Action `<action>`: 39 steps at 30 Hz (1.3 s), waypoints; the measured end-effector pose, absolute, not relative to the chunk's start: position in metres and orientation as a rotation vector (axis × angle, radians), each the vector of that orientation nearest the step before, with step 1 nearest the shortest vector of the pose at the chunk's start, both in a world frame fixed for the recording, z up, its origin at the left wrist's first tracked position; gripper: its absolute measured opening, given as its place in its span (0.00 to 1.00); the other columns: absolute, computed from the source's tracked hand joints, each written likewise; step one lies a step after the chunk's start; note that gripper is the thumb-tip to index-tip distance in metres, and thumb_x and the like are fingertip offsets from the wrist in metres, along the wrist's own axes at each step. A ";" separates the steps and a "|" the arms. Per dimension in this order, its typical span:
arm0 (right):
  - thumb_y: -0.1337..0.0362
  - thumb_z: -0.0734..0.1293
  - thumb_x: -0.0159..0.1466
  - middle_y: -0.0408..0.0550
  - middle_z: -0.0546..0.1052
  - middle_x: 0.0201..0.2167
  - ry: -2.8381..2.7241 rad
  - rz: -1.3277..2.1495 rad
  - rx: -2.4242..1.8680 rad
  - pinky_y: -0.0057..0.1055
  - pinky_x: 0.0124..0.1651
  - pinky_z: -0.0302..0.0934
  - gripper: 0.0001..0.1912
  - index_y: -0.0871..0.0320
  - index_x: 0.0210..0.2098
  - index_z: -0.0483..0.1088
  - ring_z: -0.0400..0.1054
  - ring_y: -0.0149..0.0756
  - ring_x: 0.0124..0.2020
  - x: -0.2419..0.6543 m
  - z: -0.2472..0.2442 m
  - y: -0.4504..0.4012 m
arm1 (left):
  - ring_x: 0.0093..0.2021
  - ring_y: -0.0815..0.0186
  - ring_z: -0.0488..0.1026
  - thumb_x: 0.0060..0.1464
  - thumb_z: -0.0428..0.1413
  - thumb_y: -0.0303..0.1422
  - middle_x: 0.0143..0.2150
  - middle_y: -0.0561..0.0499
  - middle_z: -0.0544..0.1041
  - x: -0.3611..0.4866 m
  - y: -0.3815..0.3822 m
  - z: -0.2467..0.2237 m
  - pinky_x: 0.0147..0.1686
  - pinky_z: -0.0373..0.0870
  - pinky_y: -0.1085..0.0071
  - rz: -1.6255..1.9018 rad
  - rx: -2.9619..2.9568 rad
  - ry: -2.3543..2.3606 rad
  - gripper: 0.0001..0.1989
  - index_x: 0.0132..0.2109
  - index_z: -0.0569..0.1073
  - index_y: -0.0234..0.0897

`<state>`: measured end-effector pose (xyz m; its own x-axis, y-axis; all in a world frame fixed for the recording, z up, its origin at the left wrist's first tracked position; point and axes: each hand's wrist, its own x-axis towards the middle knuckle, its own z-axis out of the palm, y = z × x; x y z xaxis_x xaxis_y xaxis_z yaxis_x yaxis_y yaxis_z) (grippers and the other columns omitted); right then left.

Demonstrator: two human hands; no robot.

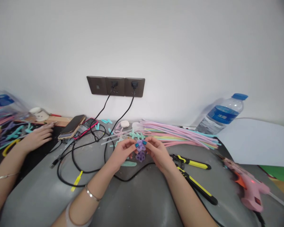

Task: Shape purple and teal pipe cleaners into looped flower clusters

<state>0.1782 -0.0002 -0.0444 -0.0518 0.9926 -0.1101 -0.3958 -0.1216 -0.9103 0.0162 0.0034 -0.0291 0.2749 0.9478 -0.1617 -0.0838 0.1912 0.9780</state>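
Between my two hands is a purple pipe-cleaner flower piece (pixel 140 155), made of small fuzzy loops. My left hand (pixel 123 152) pinches it from the left, thumb and fingers closed on its upper part. From the right, my right hand (pixel 157 152) grips the same piece, its thumb close to the other thumb. Just behind the fingertips lie mint-green pipe-cleaner shapes (pixel 136 135). A flat pale green piece (pixel 129 164) rests on the table below my left hand. Yellow-and-black pliers (pixel 194 163) lie beside my right wrist.
Pastel pipe cleaners (pixel 180 134) spread along the wall. A pink glue gun (pixel 251 189) with a lit red light sits at right, near a water bottle (pixel 223 113) and white paper (pixel 257 142). Phones (pixel 72 126) and black cables (pixel 73 157) lie left. Another person's hand (pixel 38 138) rests far left.
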 end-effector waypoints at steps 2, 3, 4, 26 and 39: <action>0.52 0.79 0.45 0.39 0.69 0.20 -0.851 1.509 -0.948 0.24 0.24 0.52 0.20 0.58 0.26 0.70 0.59 0.27 0.21 0.178 -0.044 0.000 | 0.26 0.69 0.70 0.45 0.64 0.43 0.25 0.51 0.75 0.015 0.004 -0.029 0.22 0.62 0.78 0.911 1.062 0.991 0.16 0.35 0.77 0.34; 0.53 0.79 0.45 0.39 0.70 0.21 -0.837 1.518 -0.937 0.24 0.24 0.52 0.20 0.58 0.26 0.69 0.59 0.27 0.21 0.177 -0.044 -0.001 | 0.28 0.69 0.71 0.45 0.64 0.43 0.27 0.50 0.76 0.015 0.003 -0.028 0.23 0.63 0.78 0.905 1.025 0.977 0.16 0.35 0.77 0.34; 0.53 0.79 0.44 0.39 0.70 0.21 -0.820 1.521 -0.927 0.23 0.24 0.52 0.21 0.57 0.27 0.69 0.60 0.27 0.22 0.177 -0.043 -0.001 | 0.29 0.68 0.72 0.44 0.64 0.42 0.29 0.50 0.76 0.015 0.003 -0.027 0.23 0.63 0.77 0.901 0.995 0.961 0.16 0.35 0.77 0.34; 0.55 0.75 0.53 0.42 0.76 0.26 -1.064 1.523 -0.892 0.26 0.28 0.55 0.14 0.56 0.33 0.73 0.66 0.31 0.25 0.178 -0.045 -0.004 | 0.26 0.70 0.68 0.47 0.64 0.39 0.25 0.54 0.71 0.016 0.002 -0.027 0.21 0.59 0.79 0.994 1.052 0.945 0.12 0.33 0.74 0.35; 0.54 0.75 0.53 0.42 0.74 0.26 -1.119 1.581 -0.881 0.27 0.29 0.56 0.14 0.57 0.32 0.73 0.64 0.31 0.25 0.180 -0.045 -0.006 | 0.23 0.72 0.67 0.43 0.63 0.34 0.22 0.54 0.71 0.016 0.001 -0.024 0.20 0.57 0.78 0.848 0.808 0.845 0.09 0.31 0.73 0.34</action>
